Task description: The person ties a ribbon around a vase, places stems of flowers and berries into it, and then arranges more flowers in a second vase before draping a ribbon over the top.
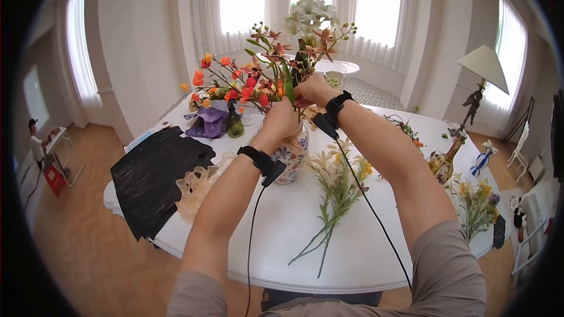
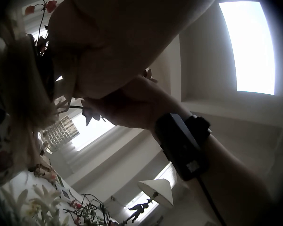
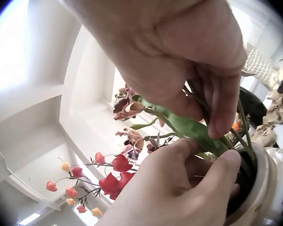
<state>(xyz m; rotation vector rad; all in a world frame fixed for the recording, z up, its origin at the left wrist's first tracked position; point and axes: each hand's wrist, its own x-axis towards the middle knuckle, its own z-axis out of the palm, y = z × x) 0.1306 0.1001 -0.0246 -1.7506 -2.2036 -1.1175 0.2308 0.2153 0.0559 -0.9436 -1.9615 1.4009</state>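
Note:
A white vase (image 1: 292,161) with a floral pattern stands on the table, holding an arrangement of artificial flowers. My left hand (image 3: 179,188) is at the vase mouth, thumb and fingers pinching the stems at the base of a broad green leaf (image 3: 191,129). Just above it, my right hand (image 3: 193,52) curls its fingers round an orchid stem. Dusky orchid blooms (image 1: 276,53), red and orange blossoms (image 1: 232,85) and a white flower head (image 1: 311,14) rise around the hands. In the left wrist view, my left hand (image 2: 104,47) is dark and its fingertips are hidden.
Pale lily sprays (image 1: 338,182) lie before the vase. On the left are a black plastic sheet (image 1: 155,176), beige ruffled fabric (image 1: 197,191), a purple wrap (image 1: 208,123) and a green glass bottle (image 1: 235,126). A lamp (image 1: 483,67), an ornate bottle (image 1: 443,164) and more flowers (image 1: 479,205) stand or lie right.

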